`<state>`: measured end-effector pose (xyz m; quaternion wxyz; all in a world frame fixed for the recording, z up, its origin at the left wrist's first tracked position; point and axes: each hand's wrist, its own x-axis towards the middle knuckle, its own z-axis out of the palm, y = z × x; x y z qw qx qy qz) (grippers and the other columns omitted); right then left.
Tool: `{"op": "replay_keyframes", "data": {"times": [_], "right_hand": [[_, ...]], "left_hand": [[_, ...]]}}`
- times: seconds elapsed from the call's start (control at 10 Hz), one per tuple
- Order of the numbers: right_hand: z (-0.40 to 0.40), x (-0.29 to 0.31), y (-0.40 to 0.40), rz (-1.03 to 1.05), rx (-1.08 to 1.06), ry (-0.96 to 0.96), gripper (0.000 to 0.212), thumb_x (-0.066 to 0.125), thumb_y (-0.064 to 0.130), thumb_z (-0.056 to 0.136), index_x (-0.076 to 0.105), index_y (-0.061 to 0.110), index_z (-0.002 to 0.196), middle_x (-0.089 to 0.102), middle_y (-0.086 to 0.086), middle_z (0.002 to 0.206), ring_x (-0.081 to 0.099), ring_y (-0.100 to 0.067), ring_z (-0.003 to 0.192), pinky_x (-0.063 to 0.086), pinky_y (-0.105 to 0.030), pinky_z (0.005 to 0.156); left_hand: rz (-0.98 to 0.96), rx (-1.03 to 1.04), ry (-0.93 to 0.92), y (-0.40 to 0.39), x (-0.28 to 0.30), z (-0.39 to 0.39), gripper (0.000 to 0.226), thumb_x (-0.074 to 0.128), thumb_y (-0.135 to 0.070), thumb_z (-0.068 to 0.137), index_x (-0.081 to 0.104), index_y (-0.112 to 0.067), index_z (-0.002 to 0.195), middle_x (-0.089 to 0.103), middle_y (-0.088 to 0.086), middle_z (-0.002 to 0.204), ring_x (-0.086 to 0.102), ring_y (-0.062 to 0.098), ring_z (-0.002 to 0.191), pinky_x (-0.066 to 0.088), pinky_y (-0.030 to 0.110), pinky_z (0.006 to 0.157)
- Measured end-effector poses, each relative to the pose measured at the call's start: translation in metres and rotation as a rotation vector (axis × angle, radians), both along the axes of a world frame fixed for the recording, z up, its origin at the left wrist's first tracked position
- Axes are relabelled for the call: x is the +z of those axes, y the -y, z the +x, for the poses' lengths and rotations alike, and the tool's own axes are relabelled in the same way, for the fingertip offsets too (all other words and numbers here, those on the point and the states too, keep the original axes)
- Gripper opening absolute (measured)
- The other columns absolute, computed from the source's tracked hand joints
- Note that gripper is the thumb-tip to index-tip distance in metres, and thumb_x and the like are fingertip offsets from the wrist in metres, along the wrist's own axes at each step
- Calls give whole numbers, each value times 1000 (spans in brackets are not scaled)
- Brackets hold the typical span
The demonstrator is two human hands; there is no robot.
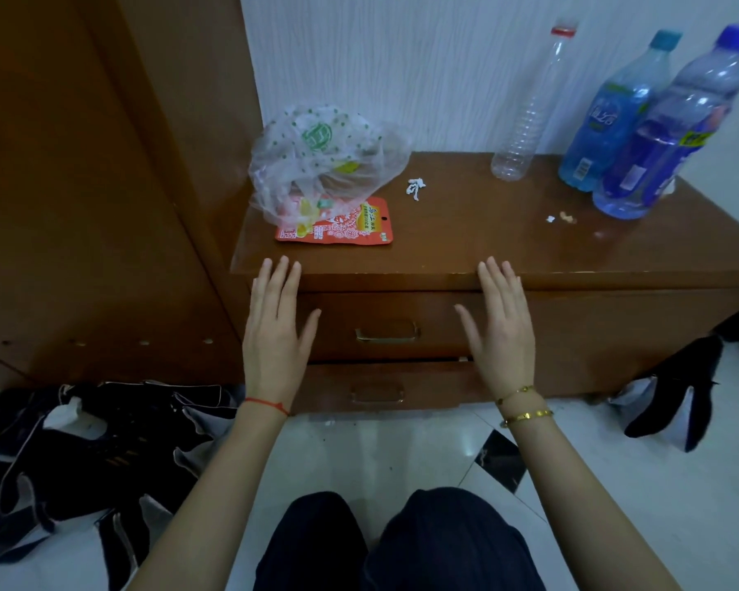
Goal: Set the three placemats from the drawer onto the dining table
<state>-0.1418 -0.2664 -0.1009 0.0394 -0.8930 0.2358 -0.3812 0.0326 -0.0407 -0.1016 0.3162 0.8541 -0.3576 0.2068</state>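
Note:
A low brown wooden cabinet (615, 258) stands against the wall with two drawers in its front. The upper drawer (402, 311) is closed, with a brass handle (387, 333) at its middle. The lower drawer (427, 383) sits just below, its front slightly uneven. My left hand (276, 330) is raised flat in front of the drawer's left side, fingers apart, holding nothing. My right hand (502, 330) is raised the same way at the right of the handle, empty. No placemats are in view.
On the cabinet top lie a clear plastic bag (321, 157), a red snack packet (350, 226), an empty clear bottle (525, 121), two blue bottles (653, 134) and paper scraps. Dark clothing (82, 458) is heaped on the tiled floor at left, more at right. A tall wooden wardrobe (82, 185) stands at left.

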Motion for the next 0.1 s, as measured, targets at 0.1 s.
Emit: {"op": "replay_keyframes", "data": {"times": [0.1], "right_hand": [[-12, -3, -15, -3, 16, 19, 49, 55, 26, 97, 42, 7, 140, 44, -8, 146, 31, -21, 141, 27, -38, 116]], "left_hand": [[-24, -96, 19, -14, 2, -9, 49, 58, -21, 93, 45, -10, 139, 44, 5, 147, 30, 18, 142, 25, 39, 118]]}}
